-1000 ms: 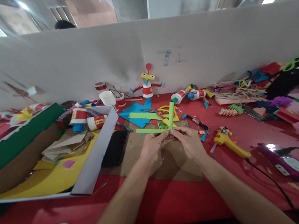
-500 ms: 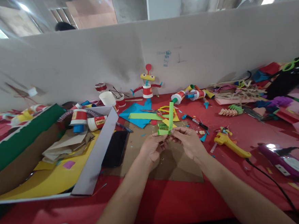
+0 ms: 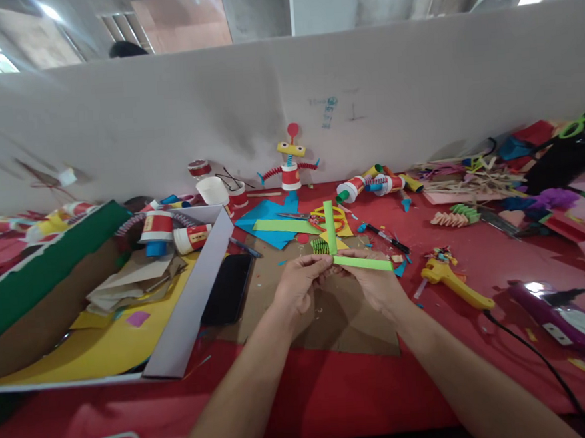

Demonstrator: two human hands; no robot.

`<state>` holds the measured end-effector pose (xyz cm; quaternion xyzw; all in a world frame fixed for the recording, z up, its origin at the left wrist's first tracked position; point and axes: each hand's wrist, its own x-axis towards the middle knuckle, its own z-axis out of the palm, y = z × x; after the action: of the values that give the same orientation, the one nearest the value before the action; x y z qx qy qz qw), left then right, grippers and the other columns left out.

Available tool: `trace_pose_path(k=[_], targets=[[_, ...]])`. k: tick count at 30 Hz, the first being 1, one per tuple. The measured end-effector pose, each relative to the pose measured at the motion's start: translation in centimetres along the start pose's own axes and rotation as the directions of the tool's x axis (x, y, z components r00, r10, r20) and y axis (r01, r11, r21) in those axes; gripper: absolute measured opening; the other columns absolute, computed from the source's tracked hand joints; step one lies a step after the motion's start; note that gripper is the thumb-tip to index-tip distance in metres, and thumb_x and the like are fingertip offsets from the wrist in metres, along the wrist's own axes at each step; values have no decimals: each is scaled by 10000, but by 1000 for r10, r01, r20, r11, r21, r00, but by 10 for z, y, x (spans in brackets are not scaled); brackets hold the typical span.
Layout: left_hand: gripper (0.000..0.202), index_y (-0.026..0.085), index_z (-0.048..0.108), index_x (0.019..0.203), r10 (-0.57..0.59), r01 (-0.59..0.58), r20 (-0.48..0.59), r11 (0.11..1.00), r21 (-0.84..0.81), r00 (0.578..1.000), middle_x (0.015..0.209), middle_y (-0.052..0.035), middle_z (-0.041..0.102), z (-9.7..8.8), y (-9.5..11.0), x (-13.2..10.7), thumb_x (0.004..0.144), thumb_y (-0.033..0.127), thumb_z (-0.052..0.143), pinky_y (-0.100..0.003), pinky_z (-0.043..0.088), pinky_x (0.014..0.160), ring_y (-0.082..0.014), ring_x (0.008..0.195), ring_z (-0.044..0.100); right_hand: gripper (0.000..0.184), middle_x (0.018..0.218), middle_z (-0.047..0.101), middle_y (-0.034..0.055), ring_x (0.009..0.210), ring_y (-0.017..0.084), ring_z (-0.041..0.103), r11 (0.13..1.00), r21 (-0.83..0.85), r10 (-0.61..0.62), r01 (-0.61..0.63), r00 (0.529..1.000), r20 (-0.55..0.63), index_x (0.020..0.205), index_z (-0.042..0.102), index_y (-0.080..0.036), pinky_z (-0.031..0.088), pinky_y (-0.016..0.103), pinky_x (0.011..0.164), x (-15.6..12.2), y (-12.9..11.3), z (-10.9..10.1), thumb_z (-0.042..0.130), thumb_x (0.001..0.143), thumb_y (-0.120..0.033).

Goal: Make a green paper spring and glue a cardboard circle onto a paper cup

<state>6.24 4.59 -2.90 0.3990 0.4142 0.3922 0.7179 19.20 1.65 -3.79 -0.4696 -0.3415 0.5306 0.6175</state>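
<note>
Two light-green paper strips [image 3: 363, 262] meet at a corner between my fingers. One stands upright, pointing away from me, and the other stretches right across the back of my right hand [image 3: 370, 283]. My left hand [image 3: 299, 282] pinches the corner with thumb and forefinger. The right fingers are closed at the same corner from the other side, partly hidden under the strip. Just behind my fingertips is a green accordion-folded paper piece [image 3: 320, 246]; whether it joins the strips I cannot tell. Both hands are above a brown cardboard sheet [image 3: 351, 335].
Behind the hands lie scissors [image 3: 330, 220] and blue paper [image 3: 267, 214]. A phone [image 3: 227, 290] and an open box [image 3: 179, 320] are on the left. To the right lie a yellow glue gun [image 3: 457, 284], its cord and a purple device [image 3: 562, 313]. A paper-cup figure [image 3: 290, 176] stands against the wall.
The loose end of one green strip has swung from the left side over to the right, across my right hand. The upright strip leans less. My hands stay nearly in place.
</note>
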Motion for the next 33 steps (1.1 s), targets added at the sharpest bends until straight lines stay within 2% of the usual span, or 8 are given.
trace_pose_path(k=[7,11,15,18,21,24,28,33], targets=[[207,131,666,656,95,-108,-128,989,-102,987,538,26,527,7,-3,-1,565,294,756,-192,310,493,-45,495,404,192,782,695,4,738,151,610,997,36,-65,65,998,26,757,707,-203,479,309,740,-4,-2,5,755,573,-231],[170,139,657,660,117,-134,-124,981,-139,985,562,25,538,10,-7,-1,586,269,740,-189,329,515,-51,520,430,133,752,692,24,657,140,596,997,21,-78,78,997,5,734,705,-181,480,301,675,-2,1,5,717,634,-268],[197,164,645,693,38,-51,-78,982,-183,996,598,30,559,9,-4,-2,572,278,752,-191,355,548,-60,552,484,146,664,675,16,563,118,565,999,-12,-42,41,997,-59,690,696,-162,464,272,597,-1,0,4,731,592,-265],[219,158,648,701,65,-73,-73,992,-107,995,624,21,573,6,-2,-2,583,314,748,-196,364,561,-64,565,496,148,578,649,8,527,111,556,997,-71,0,-6,997,-77,651,687,-147,440,243,544,-2,-1,4,736,577,-265],[219,138,637,642,129,-132,-76,991,-33,989,597,13,560,3,-3,0,579,316,748,-201,358,550,-64,550,477,157,581,656,17,543,114,574,995,-77,54,-57,998,-32,666,697,-144,430,232,539,-1,0,2,732,585,-274],[231,137,632,626,97,-102,-85,993,-53,992,580,12,553,2,-5,2,554,315,759,-210,357,548,-69,542,472,161,595,661,20,545,112,572,997,-28,75,-74,997,20,675,705,-149,421,233,542,0,2,1,733,581,-277],[255,148,642,673,82,-86,-88,995,-45,993,630,5,579,3,-3,1,564,352,749,-213,358,566,-74,569,493,143,588,655,12,548,115,560,998,-58,35,-35,999,-8,660,701,-153,414,245,557,0,2,1,726,581,-270],[258,140,666,677,74,-57,-80,980,191,994,632,-17,597,-1,0,-1,600,381,718,-224,314,542,-93,584,496,131,581,653,16,554,125,551,975,-218,-44,33,998,-48,641,693,-145,409,253,562,-3,0,3,689,618,-274]])
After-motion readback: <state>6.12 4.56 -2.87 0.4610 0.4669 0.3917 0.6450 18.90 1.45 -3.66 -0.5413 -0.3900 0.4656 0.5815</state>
